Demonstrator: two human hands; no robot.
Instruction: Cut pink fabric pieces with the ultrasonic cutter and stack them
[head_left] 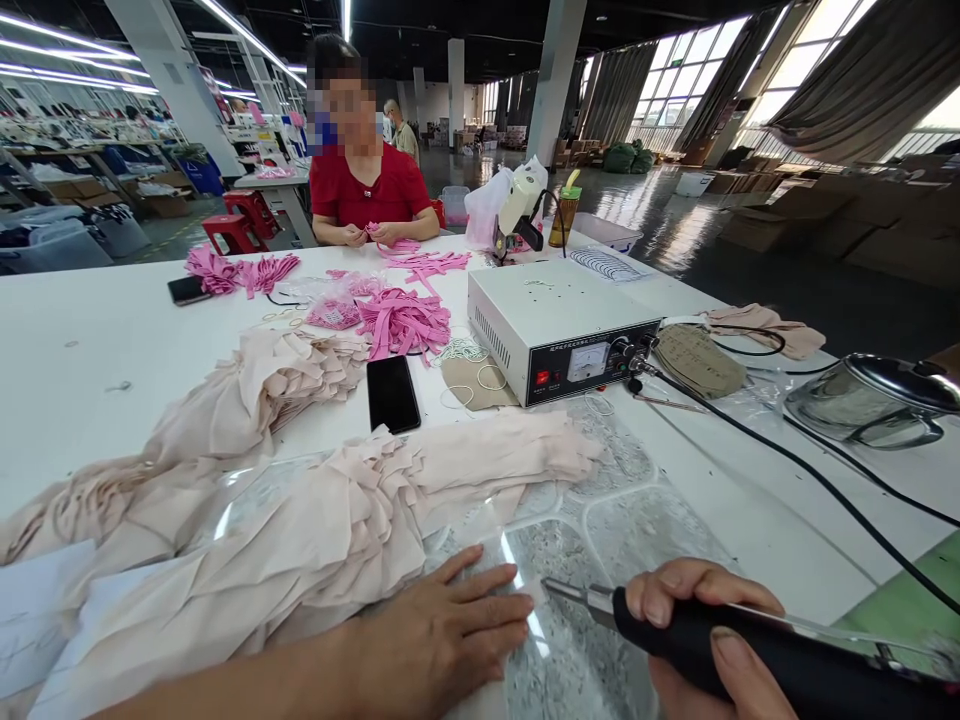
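Note:
My left hand [457, 625] lies flat with fingers stretched out, pressing on a thin piece of pale fabric over a glossy grey marble-patterned sheet [577, 570]. My right hand [705, 620] is wrapped round the black handle of an ultrasonic hand tool [626, 615]. Its slim metal tip points left, just beyond my left fingertips. Whether the tip touches the fabric I cannot tell. Layered beige fabric pieces [337, 520] are heaped beyond and left of my left hand. A second beige heap [255, 400] lies farther left.
A control box [562, 320] with a gauge stands mid-table, a black cable [780, 460] running right from it. A phone [393, 393], pink strips [405, 320] and a glass pot [870, 395] lie around it. Across the table, a person in red [375, 195] handles pink strips.

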